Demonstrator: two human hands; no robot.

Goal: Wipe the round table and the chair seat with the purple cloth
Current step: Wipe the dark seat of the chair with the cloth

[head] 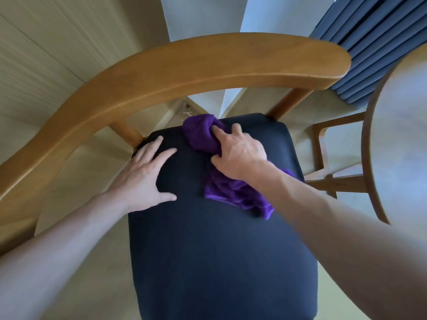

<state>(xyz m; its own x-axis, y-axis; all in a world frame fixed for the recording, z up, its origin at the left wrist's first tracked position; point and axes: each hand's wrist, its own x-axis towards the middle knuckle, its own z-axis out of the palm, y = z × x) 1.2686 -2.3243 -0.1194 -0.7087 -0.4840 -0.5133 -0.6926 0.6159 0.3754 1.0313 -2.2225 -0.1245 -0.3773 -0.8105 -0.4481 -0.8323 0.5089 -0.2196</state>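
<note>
The right hand [240,155] is gripping the bunched purple cloth [208,137] at the rear of the chair seat [219,250]; the left hand [147,172] is bracing flat, fingers spread. Advisable: overlapping strokes worked forward with steady pressure.

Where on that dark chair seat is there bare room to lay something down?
The near half of the chair seat is bare, below the left hand and the purple cloth. The far edge is crowded: the right hand grips the cloth there.
</note>
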